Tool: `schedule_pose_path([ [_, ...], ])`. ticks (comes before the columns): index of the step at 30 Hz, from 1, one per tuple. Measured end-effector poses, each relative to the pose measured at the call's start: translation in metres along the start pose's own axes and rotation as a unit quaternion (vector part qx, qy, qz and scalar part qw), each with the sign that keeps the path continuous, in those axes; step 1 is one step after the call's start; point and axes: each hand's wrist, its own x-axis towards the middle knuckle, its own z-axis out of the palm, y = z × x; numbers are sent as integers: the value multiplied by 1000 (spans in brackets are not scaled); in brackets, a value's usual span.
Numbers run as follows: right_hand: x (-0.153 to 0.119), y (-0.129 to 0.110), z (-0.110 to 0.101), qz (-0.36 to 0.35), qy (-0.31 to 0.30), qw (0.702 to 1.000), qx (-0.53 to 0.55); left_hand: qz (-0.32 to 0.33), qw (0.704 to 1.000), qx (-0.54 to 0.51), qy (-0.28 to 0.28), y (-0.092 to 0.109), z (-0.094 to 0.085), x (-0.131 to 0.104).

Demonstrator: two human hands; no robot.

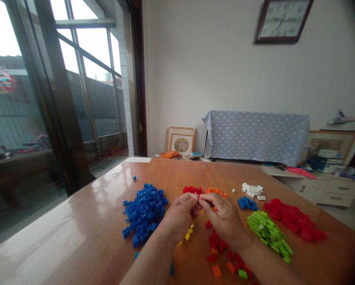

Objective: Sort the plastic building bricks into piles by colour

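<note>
Sitting between both hands [181,211]: red piece [199,196].

A tiny red toy piece [200,198] is up above the shiny brown desk [76,221], pinched between the hands [181,209] [224,217]. Fingers hide most of it, so its shape is hard to see.

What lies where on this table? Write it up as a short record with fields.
Left hand: pinching a small red piece
Right hand: fingers at the same piece
Left of hands: large blue pile
Right of hands: green pile, large red pile, small blue pile, white pieces
Surface: glossy brown table
</note>
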Motion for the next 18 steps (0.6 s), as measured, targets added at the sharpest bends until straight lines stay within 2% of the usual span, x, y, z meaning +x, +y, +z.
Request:
schedule_pose_path([
  [9,-1,0,0,28,14,999,39,-4,999,-28,18,-1,2,-1],
  [13,-2,-5,1,59,15,992,111,-7,998,-47,32,1,1,0],
  [18,1,-3,2,104,0,971,215,-13,999,-46,20,1,0,0],
])
